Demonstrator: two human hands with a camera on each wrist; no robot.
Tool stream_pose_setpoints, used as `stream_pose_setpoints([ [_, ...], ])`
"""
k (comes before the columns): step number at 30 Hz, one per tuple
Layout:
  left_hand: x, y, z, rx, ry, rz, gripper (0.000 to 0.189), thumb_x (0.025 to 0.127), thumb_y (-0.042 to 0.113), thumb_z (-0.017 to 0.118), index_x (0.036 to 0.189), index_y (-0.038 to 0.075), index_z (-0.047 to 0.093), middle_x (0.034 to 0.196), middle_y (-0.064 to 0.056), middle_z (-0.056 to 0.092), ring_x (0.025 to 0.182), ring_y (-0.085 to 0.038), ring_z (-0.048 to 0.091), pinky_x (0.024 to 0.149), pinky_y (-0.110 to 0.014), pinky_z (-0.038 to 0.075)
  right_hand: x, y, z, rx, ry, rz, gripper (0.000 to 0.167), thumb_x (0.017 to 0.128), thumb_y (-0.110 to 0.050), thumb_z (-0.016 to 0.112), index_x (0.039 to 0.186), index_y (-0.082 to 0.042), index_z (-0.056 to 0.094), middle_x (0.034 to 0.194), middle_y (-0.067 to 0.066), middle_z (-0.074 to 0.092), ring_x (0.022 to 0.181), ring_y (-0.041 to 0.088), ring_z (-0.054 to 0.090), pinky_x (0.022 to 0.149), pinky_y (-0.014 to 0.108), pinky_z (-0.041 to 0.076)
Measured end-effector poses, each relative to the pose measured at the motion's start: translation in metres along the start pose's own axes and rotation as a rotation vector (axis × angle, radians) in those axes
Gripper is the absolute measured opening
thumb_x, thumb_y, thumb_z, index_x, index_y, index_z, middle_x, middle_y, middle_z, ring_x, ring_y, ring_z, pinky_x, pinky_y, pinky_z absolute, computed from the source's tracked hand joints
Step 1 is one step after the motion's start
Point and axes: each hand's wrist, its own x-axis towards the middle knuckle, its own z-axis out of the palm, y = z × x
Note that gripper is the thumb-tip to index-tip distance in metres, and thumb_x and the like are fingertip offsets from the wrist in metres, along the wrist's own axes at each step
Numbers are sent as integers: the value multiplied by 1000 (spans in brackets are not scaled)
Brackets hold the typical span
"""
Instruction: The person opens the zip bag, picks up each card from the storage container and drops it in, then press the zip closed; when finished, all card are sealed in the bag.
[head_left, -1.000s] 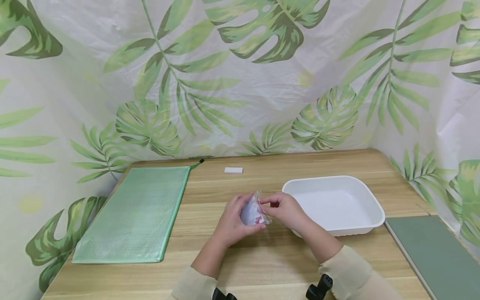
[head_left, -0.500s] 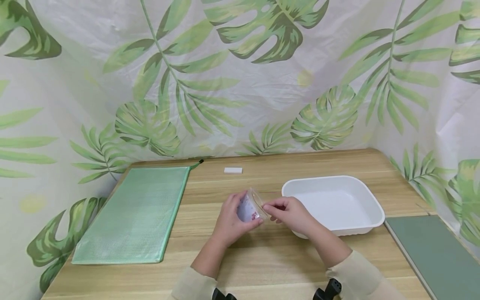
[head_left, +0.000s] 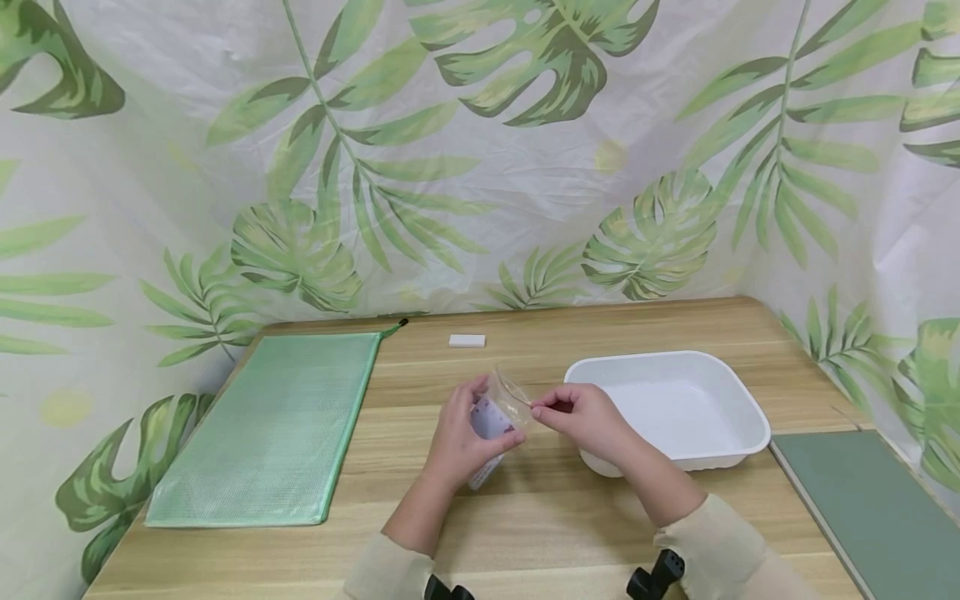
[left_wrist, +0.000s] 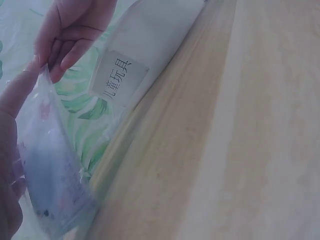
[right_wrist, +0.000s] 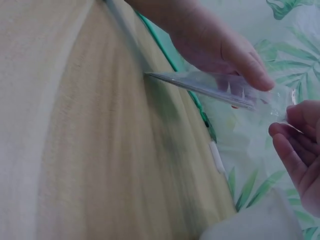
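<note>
A small clear plastic bag (head_left: 516,402) with a flat, pale purple, pink-patterned piece inside is held above the table. My left hand (head_left: 453,435) grips its body, thumb on the near face and fingers behind. With thumb and forefinger, my right hand (head_left: 588,421) pinches the bag's top edge at the right. The left wrist view shows the bag (left_wrist: 52,175) hanging from that pinch. Seen edge-on in the right wrist view, the bag (right_wrist: 215,87) looks thin, with its clear end stretched between both hands. Whether its mouth is open, I cannot tell.
A white tray (head_left: 667,408) stands right of the hands, its side bearing a printed label (left_wrist: 119,77). On the left lies a green mesh zip pouch (head_left: 262,433). A small white block (head_left: 467,341) sits at the back, and a grey-green board (head_left: 873,508) at the right edge.
The bag has tilted and shifted slightly left, baring more of its clear top and a white lower corner below the left hand. My right hand has moved slightly right, pinching the edge.
</note>
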Motion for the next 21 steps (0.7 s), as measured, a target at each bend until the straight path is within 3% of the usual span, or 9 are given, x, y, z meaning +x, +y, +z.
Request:
stream_pose_setpoints([
  [3,3,0,-2,-106,32,-49,65,77,27,83,130,5,53,118,-11,62,106,-23,55,92,-45,46,4,-1,-6,2,14,-4,14,91,-17,68,95,-5,73,93,7,73,81,10,63,71,23,52],
  [6,5,0,-5,-269,48,-148,44,86,20,75,123,5,56,108,-9,66,97,-17,56,89,-36,44,7,-2,-10,31,12,-19,15,92,-15,66,97,-1,71,92,10,73,85,19,67,74,25,54],
  [8,7,1,-7,-388,43,-210,36,91,17,69,122,3,58,102,-8,67,92,-14,57,85,-27,45,9,-3,-13,56,3,-23,16,93,-13,65,99,1,70,92,12,74,88,25,69,74,26,55],
  [11,9,1,-10,-521,26,-287,29,94,15,65,116,-4,62,100,-3,69,87,-9,60,81,-21,49,12,-4,-15,92,-19,-24,18,93,-11,64,102,5,68,94,16,74,89,23,70,75,28,57],
  [14,11,1,-14,-544,10,-324,26,94,16,64,108,-7,67,94,1,69,84,-8,62,83,-25,53,15,-4,-16,114,-31,-20,20,93,-9,64,106,6,67,98,18,73,86,14,69,75,27,57],
  [21,14,1,-22,-536,-31,-303,26,95,15,62,107,-8,66,85,-1,67,81,-15,62,81,-29,53,20,-3,-19,167,-29,-19,28,93,-8,64,117,5,64,98,20,71,79,9,66,73,27,57],
])
